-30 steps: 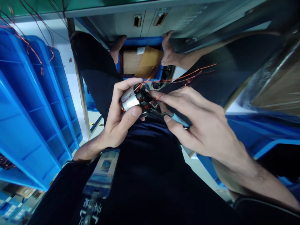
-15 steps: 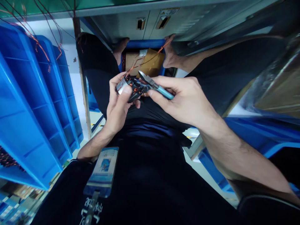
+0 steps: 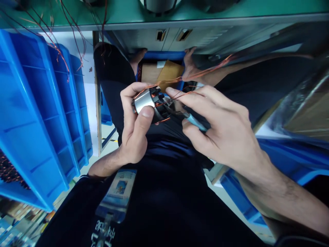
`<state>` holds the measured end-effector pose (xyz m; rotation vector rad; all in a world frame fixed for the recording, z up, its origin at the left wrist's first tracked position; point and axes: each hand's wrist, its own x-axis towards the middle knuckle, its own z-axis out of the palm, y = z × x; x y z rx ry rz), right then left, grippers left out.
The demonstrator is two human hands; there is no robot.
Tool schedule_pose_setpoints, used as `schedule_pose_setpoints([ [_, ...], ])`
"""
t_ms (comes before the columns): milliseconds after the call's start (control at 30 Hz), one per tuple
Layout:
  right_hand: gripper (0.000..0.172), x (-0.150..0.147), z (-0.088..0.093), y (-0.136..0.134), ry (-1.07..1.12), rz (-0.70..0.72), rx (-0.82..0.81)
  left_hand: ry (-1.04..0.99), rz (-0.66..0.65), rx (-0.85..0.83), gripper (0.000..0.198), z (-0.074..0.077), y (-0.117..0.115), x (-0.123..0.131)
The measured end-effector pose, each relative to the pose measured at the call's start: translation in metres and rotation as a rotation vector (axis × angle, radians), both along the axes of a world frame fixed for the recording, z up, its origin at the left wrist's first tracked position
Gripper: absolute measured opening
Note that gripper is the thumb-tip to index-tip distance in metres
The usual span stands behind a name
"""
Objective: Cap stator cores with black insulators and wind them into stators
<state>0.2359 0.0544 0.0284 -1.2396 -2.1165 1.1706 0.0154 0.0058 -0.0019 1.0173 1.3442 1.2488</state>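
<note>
My left hand is wrapped round a motor stator, a silvery ring with black plastic ends and copper windings. Its thumb presses on the metal side. Long copper wires run from the stator up to the right, past my right hand. In my right hand is a pair of pliers or cutters with light blue handles, its jaws close to the stator's black end. The index finger is stretched out beside the thin wires. Exactly what the jaws touch is blurred.
A green bench edge crosses the top, with loose copper wires hanging over it at left. Blue plastic bins are stacked on the left. Cardboard lies in a blue box between my feet. Another blue bin stands at right.
The stator has turned in my left hand, showing more of its metal side. Its wires now stretch further right. My right hand has shifted right, with the pliers' jaws lower and its index finger extended.
</note>
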Motion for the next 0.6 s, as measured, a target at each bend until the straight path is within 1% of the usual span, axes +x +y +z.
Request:
schedule_pose_setpoints([
  [100,0.083,0.001,0.001,-0.003,0.022,-0.019,0.020,0.031,-0.025,-0.012,0.043,-0.004,-0.001,-0.002],
  [167,0.082,0.001,0.003,-0.005,0.036,-0.028,0.042,0.020,-0.023,0.000,0.043,-0.003,-0.003,-0.001],
  [233,0.075,0.000,0.003,-0.007,0.029,-0.042,0.079,-0.017,-0.009,-0.018,0.044,0.000,-0.006,0.000],
  [300,0.065,0.000,0.003,-0.007,0.020,-0.062,0.133,-0.059,0.009,-0.082,0.043,0.005,-0.008,0.002],
  [367,0.057,-0.001,0.000,-0.006,0.036,-0.058,0.138,-0.093,0.035,-0.142,0.041,0.009,-0.008,0.005],
  [433,0.053,-0.002,-0.004,-0.004,0.088,-0.055,0.077,-0.158,0.072,-0.152,0.038,0.010,-0.005,0.007],
  [500,0.054,-0.002,-0.009,-0.002,0.128,-0.073,0.017,-0.280,0.113,-0.121,0.036,0.010,0.001,0.009],
  [600,0.060,-0.002,-0.015,0.000,0.114,-0.074,0.034,-0.411,0.151,-0.070,0.023,0.014,0.011,0.012],
])
